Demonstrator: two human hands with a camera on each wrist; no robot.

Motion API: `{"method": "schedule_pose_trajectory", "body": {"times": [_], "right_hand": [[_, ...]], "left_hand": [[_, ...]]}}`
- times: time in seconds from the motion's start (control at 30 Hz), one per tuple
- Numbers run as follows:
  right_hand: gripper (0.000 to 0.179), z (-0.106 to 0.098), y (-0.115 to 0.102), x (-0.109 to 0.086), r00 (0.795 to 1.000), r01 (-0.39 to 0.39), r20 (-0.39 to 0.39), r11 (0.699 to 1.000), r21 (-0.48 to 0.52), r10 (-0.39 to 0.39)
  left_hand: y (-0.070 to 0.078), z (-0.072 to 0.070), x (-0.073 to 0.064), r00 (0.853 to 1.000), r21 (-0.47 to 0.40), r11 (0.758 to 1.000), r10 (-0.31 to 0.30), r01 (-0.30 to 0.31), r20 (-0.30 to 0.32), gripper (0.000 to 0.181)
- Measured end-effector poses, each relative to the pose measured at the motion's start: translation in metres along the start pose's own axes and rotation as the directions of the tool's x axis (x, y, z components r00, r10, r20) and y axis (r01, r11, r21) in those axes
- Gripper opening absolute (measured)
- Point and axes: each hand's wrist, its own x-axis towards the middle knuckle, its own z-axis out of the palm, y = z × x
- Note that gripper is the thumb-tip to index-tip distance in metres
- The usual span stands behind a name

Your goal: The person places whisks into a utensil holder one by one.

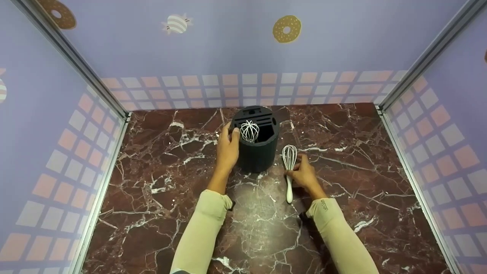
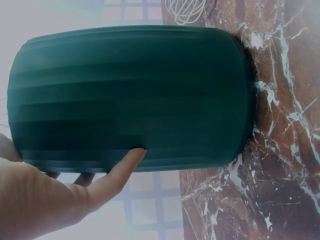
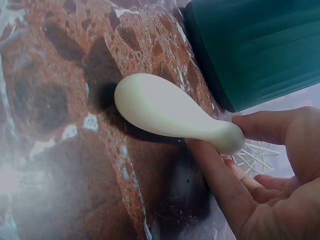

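Right cuff (image 1: 323,207): nearest, at 5 o'clock, taking the back wall (image 1: 228,49) as 12; the dark lettering on it is too small to read.
Loose whisk (image 1: 289,183): near the utensil holder (image 1: 255,156), at 4 to 5 o'clock from it, handle toward 6, wires toward 12; whether it touches the counter (image 1: 152,228) I cannot tell.
Right hand (image 1: 304,175): pinches this whisk between thumb and fingers, close to where handle meets wires.
Whisk grip: a firm pinch there should stop the handle from swinging; wires are best angled clear of the holder's rim.
Left hand (image 1: 228,148): grips the holder's side at 9 o'clock, thumb by the rim.
Steadying: light, even pressure should suffice; pushing sideways could tip the holder.
Holder wall: dark green, upright, no brand visible.
Second whisk (image 1: 249,131): inside the holder, toward 8 o'clock, wires up.
Wall print: doughnuts and a sweet, no words.
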Motion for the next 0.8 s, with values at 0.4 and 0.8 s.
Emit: {"method": "schedule_pose_trajectory", "body": {"times": [0.4, 0.8], "right_hand": [[0.082, -0.003, -0.011, -0.004, 1.0, -0.015, 0.029, 0.994, 0.112, 0.012], [0.087, -0.018, -0.046, -0.006, 0.998, 0.065, 0.009, 0.997, 0.032, -0.065]], "left_hand": [[-0.001, 0.0, 0.0, 1.0, -0.004, 1.0, 0.0, 0.0, -0.002, 0.049], [0.0, -0.002, -0.002, 1.0, -0.002, 1.0, 0.001, -0.001, 0.015, 0.05]]}}
